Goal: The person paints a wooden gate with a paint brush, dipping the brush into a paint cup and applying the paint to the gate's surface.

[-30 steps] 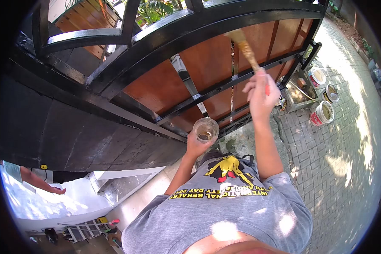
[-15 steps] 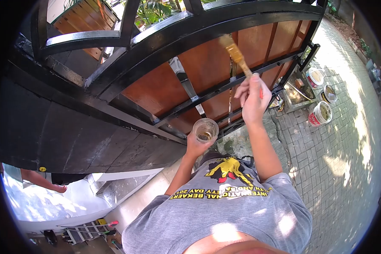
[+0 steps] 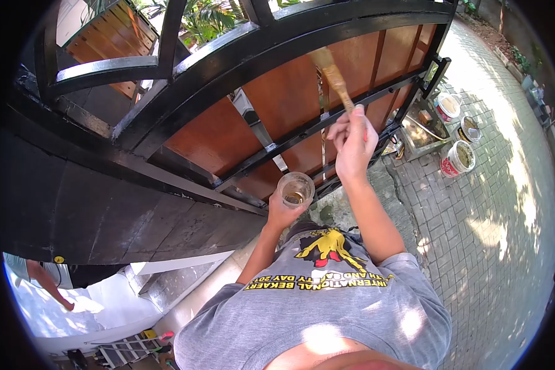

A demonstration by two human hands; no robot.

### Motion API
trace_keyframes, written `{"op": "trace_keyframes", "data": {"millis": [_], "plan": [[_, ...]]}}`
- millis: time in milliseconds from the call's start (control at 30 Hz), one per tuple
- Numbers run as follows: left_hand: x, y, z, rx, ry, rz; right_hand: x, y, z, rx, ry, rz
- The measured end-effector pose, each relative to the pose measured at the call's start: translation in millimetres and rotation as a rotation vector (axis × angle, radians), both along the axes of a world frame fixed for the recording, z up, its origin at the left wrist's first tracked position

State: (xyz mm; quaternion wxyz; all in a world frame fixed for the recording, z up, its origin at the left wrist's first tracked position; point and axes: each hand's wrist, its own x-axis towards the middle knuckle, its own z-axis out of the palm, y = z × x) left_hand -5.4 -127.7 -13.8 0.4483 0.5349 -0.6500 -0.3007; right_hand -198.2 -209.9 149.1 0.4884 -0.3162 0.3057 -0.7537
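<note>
My right hand (image 3: 355,148) grips the handle of a paintbrush (image 3: 335,80), its fingers closed round the lower end. The bristles point up and lie over the top of a reddish-brown panel (image 3: 288,95), close beneath the black curved rail of the gate (image 3: 228,69). Lower down, my left hand (image 3: 282,214) is wrapped round a clear plastic cup (image 3: 296,190) with a little brownish liquid at the bottom. The cup is upright, in front of the gate's lower part.
Several buckets, one of them white and red (image 3: 457,158), stand on the paving (image 3: 468,234) at the right. Another person's arm (image 3: 50,285) shows at the lower left, above a ladder (image 3: 126,353). Plants (image 3: 213,23) grow behind the gate.
The view has shifted, so the gate and buckets sit slightly further left. The brush is still in my right hand and the cup in my left. The other person's arm now hangs lower.
</note>
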Motion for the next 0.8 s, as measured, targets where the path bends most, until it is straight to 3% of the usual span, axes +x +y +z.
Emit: {"op": "trace_keyframes", "data": {"millis": [133,233,300,433,733,800], "plan": [[-0.1,1.5,-1.6,0.021,0.017,-0.022,9.5,3.9,-1.3,-0.002,-0.011,0.043],[-2.0,1.5,-0.5,0.046,0.041,-0.033,26.9,20.7,-9.1,-0.095,0.211,0.316],[-2.8,-0.6,0.5,0.048,0.063,-0.048,34.3,25.3,-9.4,-0.093,0.293,0.364],[1.1,3.0,2.6,0.004,0.058,-0.007,-11.4,10.7,-21.7,-0.054,0.38,0.184],[20.9,16.4,-1.1,0.092,0.078,0.062,-126.5,-29.8,-65.6,0.056,0.636,-0.489],[20.0,13.1,1.0,0.122,0.055,0.055,-121.4,-27.3,-66.9,0.08,0.929,-0.449]]}}
